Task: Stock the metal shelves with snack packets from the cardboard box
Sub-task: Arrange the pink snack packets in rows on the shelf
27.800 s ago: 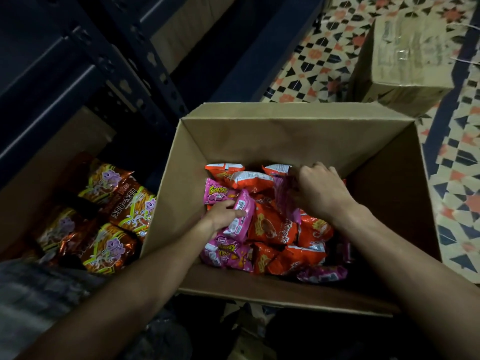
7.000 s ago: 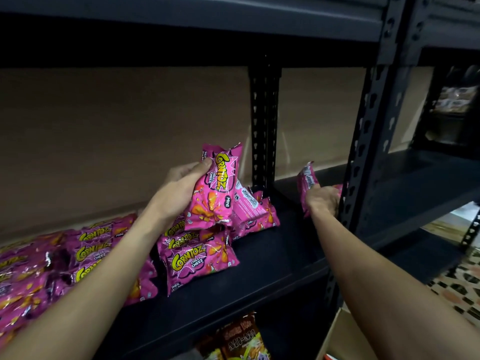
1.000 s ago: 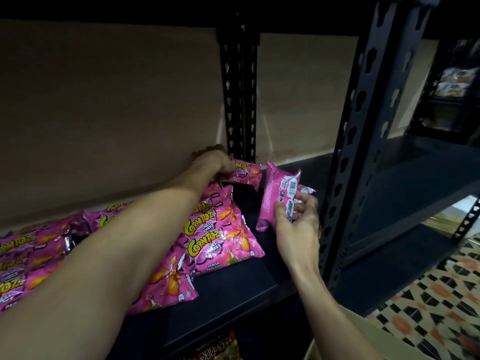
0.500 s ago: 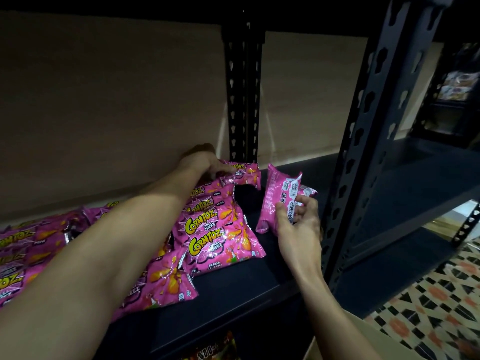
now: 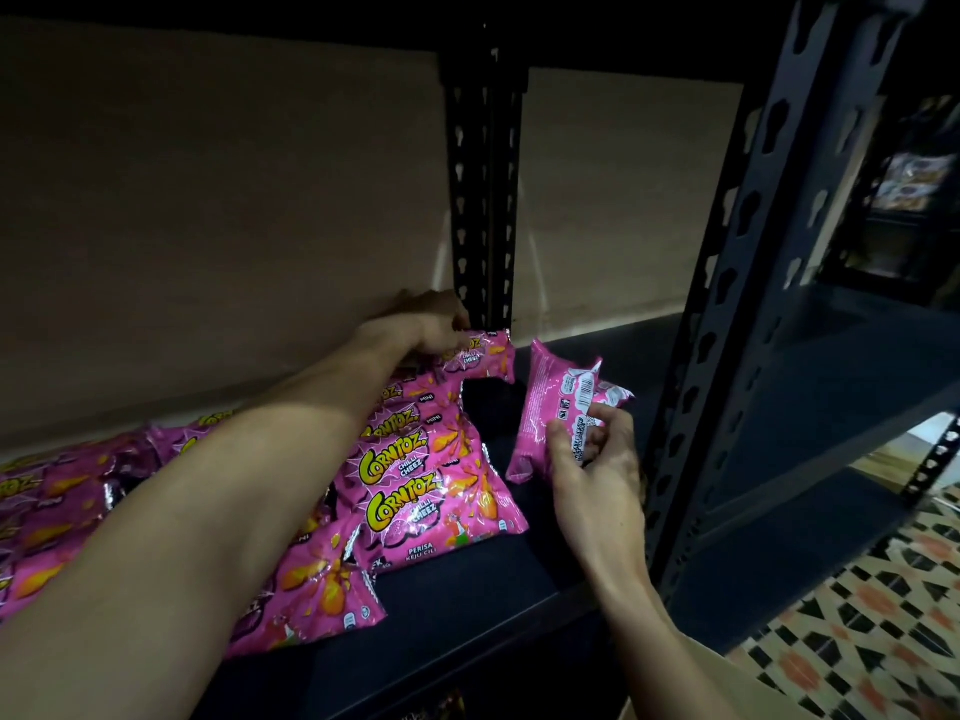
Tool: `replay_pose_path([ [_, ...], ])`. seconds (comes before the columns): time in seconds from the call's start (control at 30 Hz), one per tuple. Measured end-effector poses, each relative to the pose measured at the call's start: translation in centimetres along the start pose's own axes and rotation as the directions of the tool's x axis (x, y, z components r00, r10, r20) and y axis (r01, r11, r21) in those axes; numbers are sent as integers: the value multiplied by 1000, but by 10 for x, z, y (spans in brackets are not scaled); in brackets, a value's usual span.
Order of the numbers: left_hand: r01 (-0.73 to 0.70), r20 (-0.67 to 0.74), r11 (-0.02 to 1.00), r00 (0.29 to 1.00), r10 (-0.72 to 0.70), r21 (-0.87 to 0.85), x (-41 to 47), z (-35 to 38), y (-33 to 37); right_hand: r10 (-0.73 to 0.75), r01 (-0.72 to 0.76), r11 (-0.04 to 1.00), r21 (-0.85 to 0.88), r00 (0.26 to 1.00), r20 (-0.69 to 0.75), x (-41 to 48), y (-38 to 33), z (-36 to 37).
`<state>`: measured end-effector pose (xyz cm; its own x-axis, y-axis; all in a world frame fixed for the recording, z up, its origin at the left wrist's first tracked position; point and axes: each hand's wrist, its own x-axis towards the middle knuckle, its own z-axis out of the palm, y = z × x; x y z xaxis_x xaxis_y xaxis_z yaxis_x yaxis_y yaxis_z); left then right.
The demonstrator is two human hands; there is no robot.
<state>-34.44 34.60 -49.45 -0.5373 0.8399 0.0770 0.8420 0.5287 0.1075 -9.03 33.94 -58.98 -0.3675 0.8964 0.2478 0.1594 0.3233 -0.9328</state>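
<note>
While only a tan sliver, likely the box (image 5: pixel 763 693), shows at the bottom edge, the work is up on the shelf (image 5: pixel 467 605). Nearest, the right hand (image 5: pixel 592 475) pinches what look like 2 held packets (image 5: pixel 556 413) upright, backs to the camera, thumb and fingertips on their lower part. So light a grip could let 1 slide out over the shelf's front lip, and the knuckles could catch the front post (image 5: pixel 727 314) just beside them. Left of them the pile (image 5: pixel 415 491) lies overlapped and slanting toward the lip. A nudge from the left forearm crossing it could send the glossy bags off. Farthest, the left hand (image 5: pixel 426 324) curls its fingers on the back packet (image 5: pixel 483 356) by the rear post (image 5: pixel 483 200), where a hard push could crumple it.
</note>
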Motion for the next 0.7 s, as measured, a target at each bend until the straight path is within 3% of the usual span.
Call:
replay_pose_path([
  [0.13, -31, -66, 964, 998, 14, -264, 8, 0, -7, 0, 0, 1000, -4, 1000, -1, 0, 1, 0],
  [0.2, -28, -70, 954, 997, 7, -300, 11, 3, -7, -3, 3, 1000, -4, 1000, -3, -1, 1, 0],
  [0.47, 81, 42, 984, 996, -75, -157, 14, 19, -22, 0, 0, 1000, -16, 1000, 13, -2, 1, 0],
  [0.7, 57, 83, 991, 995, -47, -124, 13, 21, -28, -3, 3, 1000, -5, 1000, 2, 0, 1, 2],
])
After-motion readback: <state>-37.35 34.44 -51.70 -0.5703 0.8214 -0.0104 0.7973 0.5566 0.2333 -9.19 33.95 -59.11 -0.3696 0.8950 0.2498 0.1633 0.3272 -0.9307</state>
